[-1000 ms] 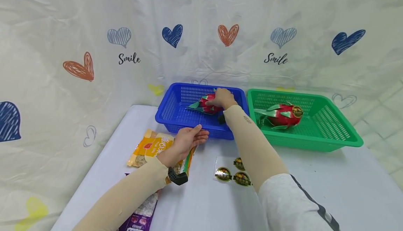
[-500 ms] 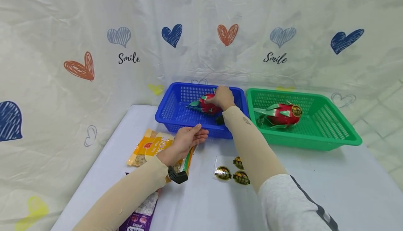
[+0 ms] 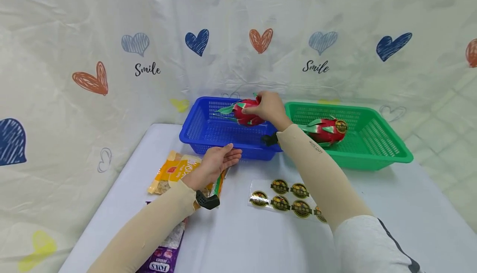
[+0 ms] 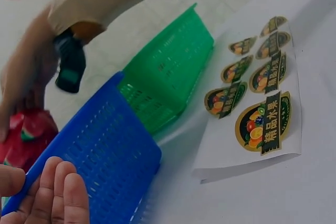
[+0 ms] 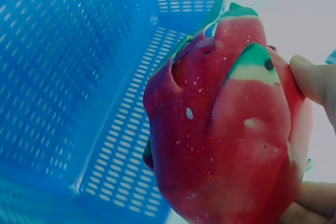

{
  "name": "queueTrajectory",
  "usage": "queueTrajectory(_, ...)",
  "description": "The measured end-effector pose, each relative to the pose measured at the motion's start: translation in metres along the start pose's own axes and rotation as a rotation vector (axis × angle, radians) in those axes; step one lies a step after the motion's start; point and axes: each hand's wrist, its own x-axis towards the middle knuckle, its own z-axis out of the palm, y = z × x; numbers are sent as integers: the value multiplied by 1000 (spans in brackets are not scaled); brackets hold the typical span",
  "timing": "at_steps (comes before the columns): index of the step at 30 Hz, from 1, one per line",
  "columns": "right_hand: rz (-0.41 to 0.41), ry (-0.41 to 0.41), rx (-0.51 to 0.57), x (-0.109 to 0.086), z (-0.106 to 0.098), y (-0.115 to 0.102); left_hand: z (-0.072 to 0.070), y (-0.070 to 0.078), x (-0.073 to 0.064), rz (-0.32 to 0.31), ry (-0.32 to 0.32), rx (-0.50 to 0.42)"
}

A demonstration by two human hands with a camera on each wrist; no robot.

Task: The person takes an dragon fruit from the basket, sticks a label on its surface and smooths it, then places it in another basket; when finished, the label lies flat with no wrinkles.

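My right hand (image 3: 273,108) grips a red dragon fruit (image 3: 244,115) with green-tipped scales. It is raised above the floor of the blue basket (image 3: 223,134). In the right wrist view, thumb and fingers press the sides of the dragon fruit (image 5: 226,124). My left hand (image 3: 214,164) lies at the basket's front wall with fingers extended. In the left wrist view its fingers (image 4: 60,190) stand against the outside of the blue rim. Another dragon fruit (image 3: 328,131), with a round black-and-gold sticker, lies in the green basket (image 3: 372,140).
A clear sheet of round fruit stickers (image 3: 288,198) lies on the white table (image 3: 238,240) in front of the baskets. Under and beside my left arm are a yellow food packet (image 3: 173,171) and a purple packet (image 3: 164,256). A heart-print curtain (image 3: 231,12) hangs behind.
My right hand has lifted the dragon fruit up from the blue basket's floor. The right forearm has swung rightward, showing more of the sticker sheet. My left hand keeps its place at the basket.
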Motion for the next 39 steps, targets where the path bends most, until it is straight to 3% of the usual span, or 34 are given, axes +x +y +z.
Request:
queueTrajectory(7,-76,49,19,-37,-30,15,-1,-3,2,-23,-2,-8)
queueTrajectory(19,-47,19,6,-121,-61,42,-7,0,-1,-22,-17,-26)
queueTrajectory(26,-55,87,43,-164,-68,53,-8,6,-3,-29,-16,-19)
queueTrajectory(39,-86,51,107,-250,-53,62,1,6,-7,-28,-53,-35)
